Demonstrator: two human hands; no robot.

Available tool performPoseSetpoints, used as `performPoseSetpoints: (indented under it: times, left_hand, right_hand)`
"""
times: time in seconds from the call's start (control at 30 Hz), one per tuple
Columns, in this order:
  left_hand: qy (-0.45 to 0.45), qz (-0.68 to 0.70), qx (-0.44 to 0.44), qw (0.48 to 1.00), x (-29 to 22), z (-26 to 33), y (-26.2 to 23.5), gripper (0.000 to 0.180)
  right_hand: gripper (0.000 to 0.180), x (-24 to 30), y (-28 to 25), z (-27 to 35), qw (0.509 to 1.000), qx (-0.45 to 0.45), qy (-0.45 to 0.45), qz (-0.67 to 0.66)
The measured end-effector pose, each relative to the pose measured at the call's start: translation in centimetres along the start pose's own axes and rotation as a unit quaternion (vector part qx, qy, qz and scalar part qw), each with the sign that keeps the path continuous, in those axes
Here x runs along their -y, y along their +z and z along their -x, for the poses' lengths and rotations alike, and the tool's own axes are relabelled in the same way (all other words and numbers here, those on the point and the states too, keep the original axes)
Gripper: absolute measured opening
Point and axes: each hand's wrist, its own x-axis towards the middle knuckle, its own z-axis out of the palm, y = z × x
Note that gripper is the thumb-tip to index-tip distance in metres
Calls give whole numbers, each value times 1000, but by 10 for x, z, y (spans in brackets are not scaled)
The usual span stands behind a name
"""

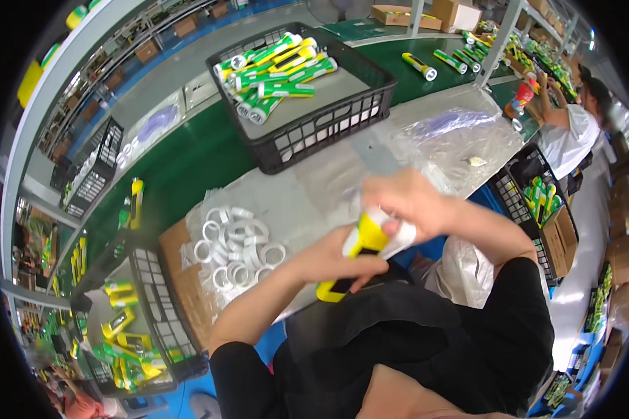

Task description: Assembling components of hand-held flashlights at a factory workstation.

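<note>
My left hand (332, 258) is wrapped round the body of a yellow flashlight (369, 237) with a black grip, held tilted in front of my chest. Over its upper, head end my right hand (407, 199) is closed, its fingers curled and partly smeared by motion. A white piece (402, 241) shows just below the right fingers; I cannot make out whether it is a ring. To the left of my left hand, a pile of white plastic rings (236, 246) lies on clear plastic film on the worktable (297, 202).
A black crate (328, 133) of green and yellow flashlights stands beyond my hands. Another crate (162, 300) of flashlights is at the lower left. Crumpled clear film (461, 133) covers the table's right side. Behind runs a green conveyor belt (189, 178); a co-worker (573, 133) sits at the right.
</note>
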Motion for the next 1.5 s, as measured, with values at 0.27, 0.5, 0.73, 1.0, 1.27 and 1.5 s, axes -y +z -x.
performPoseSetpoints:
  times: [0.27, 0.5, 0.73, 1.0, 1.27, 1.5]
  left_hand:
    - [229, -455, -297, 808, -54, -58, -86, 72]
    - [117, -577, -710, 385, 5, 125, -314, 52]
    - [-476, -438, -689, 326, 107, 273, -422, 72]
    - [-284, -553, -729, 287, 101, 273, -392, 62]
    - [190, -417, -668, 586, -5, 74, -184, 62]
    - [285, -441, -487, 698, 41, 13, -55, 58]
  right_hand:
    - [57, -106, -16, 34, 958, -132, 213, 139]
    - [49, -383, -97, 162, 726, -572, 381, -4]
    - [56, -610, -47, 242, 760, -271, 528, 266]
    - [38, -438, -46, 81, 815, -401, 375, 186]
    - [23, -119, 43, -66, 950, -96, 240, -176]
    - [54, -19, 94, -34, 774, -285, 344, -449]
